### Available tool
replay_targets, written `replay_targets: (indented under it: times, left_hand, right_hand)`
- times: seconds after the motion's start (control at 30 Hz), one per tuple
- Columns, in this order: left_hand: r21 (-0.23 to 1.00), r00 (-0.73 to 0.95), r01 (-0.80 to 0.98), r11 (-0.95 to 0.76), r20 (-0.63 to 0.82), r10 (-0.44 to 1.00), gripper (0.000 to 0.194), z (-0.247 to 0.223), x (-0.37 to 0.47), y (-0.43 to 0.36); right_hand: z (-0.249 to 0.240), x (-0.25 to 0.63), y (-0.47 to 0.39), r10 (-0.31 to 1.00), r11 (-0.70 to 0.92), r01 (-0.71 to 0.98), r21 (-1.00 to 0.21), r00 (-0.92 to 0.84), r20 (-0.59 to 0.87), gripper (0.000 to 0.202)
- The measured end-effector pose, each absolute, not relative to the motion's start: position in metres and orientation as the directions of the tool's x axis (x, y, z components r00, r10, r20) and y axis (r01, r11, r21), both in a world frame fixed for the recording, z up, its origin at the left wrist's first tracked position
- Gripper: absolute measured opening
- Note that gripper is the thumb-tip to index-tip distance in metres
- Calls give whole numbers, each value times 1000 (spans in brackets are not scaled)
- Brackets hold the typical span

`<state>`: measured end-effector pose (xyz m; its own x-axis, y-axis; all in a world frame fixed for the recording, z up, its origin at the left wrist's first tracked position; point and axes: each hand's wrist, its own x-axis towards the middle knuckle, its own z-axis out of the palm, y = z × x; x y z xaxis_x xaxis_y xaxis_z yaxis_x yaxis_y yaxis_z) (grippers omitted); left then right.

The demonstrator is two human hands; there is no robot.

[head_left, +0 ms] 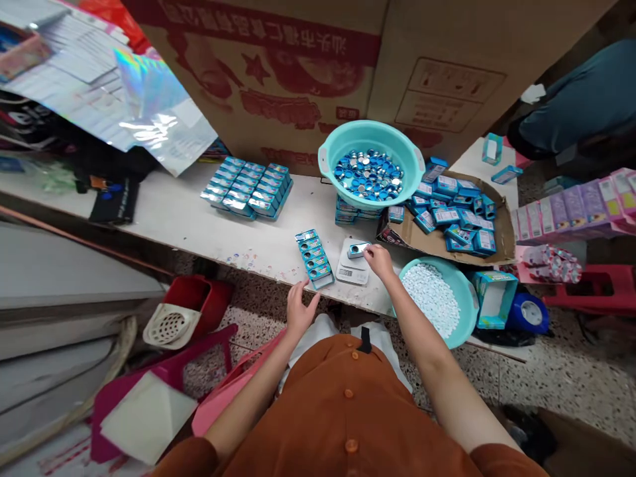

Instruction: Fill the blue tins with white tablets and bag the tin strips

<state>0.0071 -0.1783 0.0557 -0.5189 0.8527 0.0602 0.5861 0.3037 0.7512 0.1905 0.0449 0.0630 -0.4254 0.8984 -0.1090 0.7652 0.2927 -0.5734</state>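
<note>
My right hand [380, 262] pinches one end of a small blue box [356, 250] with a dark round hole in its top. That box is on a white digital scale [352, 273], whose display is too small to read. Left of the scale lies a tray of small blue boxes [314, 254], standing in a row with round holes facing up and a bare white space at the near end. My left hand [301, 309] is at this near end, thumb and fingers apart, holding nothing; whether a fingertip touches the tray I cannot tell.
Behind the scale, a turquoise basin [325, 159] holds blue and silver caps. To the right are a cardboard tray [507, 232] of blue boxes and a basin [470, 311] of white pellets. Stacked blue packs [248, 187] stand left. A large carton [308, 86] blocks the back.
</note>
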Motion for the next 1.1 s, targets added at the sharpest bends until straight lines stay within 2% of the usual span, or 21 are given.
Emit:
replay_targets:
  times: [0.2, 0.37, 0.63, 0.87, 1.1]
  left_hand:
    - [763, -624, 521, 382, 35, 781, 40, 49, 2, -201]
    - [769, -673, 485, 416, 25, 739, 40, 44, -1, -208]
    - [776, -715, 448, 444, 13, 699, 38, 43, -4, -207]
    - [778, -708, 440, 447, -5, 706, 37, 44, -5, -206]
    - [779, -694, 456, 431, 8, 719, 37, 47, -6, -199]
  right_hand:
    - [69, 160, 63, 820, 406, 837, -366, -511, -258, 21]
    - [69, 154, 68, 775, 479, 817, -320, -565, -282, 20]
    - [65, 150, 72, 779, 468, 798, -381, -575, -248, 21]
    - [66, 153, 72, 831, 363, 767, -529, -524, -189, 23]
    - [74, 169, 67, 904, 285, 738, -611, -420, -85, 25]
